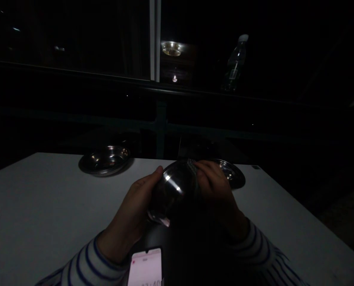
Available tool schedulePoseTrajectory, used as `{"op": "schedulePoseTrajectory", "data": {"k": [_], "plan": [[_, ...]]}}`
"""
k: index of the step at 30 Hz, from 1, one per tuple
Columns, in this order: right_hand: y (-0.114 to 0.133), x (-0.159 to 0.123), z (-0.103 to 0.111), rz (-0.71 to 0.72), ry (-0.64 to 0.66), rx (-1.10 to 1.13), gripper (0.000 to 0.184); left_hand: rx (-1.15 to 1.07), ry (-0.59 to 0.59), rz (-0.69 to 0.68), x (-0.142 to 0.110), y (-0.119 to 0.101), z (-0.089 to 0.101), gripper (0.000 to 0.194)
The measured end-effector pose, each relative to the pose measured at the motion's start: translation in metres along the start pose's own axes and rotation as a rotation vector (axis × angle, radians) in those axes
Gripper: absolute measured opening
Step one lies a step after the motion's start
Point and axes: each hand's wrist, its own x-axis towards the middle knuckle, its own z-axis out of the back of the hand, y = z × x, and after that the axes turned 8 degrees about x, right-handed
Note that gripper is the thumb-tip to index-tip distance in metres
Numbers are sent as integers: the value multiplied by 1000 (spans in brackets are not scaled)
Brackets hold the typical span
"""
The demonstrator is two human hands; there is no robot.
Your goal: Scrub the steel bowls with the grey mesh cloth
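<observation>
A shiny metal bowl [171, 184] is held up, tilted, above the white table. My left hand [137, 204] grips its left side, with the thumb on the near surface and the fingers hidden beneath or behind. At the upper right of the bowl, my right hand [215, 180] is closed, its fingers bent around a small patterned cloth [191, 163] pressed against the metal. Most of that cloth is hidden by the fingers and deep shadow. A lit phone [145, 267] lies on the table between my forearms.
On the white table [60, 206], several metal dishes [104, 161] sit at the far left, seemingly stacked. Another metal dish [233, 174] stands behind my right hand. A plastic bottle [235, 65] stands on the dark ledge beyond. The surroundings are very dark.
</observation>
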Motion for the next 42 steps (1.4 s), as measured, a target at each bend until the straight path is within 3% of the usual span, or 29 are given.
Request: {"op": "schedulePoseTrajectory", "data": {"k": [4,10,12,15,17,19,22,24,26,31,33,36,38,42], "plan": [[9,-5,-3,100,54,-40,30,-85,75,30,-1,0,0,27],[17,-13,-4,523,225,-122,29,-124,34,56,-1,-2,2,27],[12,-11,-1,505,240,-109,28,-112,35,71,-1,-2,1,29],[5,-5,2,307,167,-69,26,-92,27,82,-2,-3,0,31],[6,-6,0,250,169,-59,26,-89,30,75,-3,-3,-1,32],[13,-11,-6,340,210,-88,25,-101,45,62,-3,-3,-1,32],[28,-21,-17,590,271,-148,19,-96,51,46,-1,-2,1,29],[31,-23,-19,651,290,-172,21,-80,56,23,0,-2,3,25],[27,-21,-16,592,245,-192,25,-66,72,-7,0,-1,3,20],[14,-11,-8,272,84,-200,28,-60,129,-22,-1,1,0,17],[20,-15,-11,296,104,-214,29,-56,87,-10,0,2,1,17],[33,-23,-18,507,194,-249,30,-38,-27,-16,1,4,3,19],[35,-25,-19,561,202,-266,30,-7,-56,-46,1,4,4,24],[18,-14,-10,300,92,-166,30,99,-53,-61,-4,-1,0,28]]}}
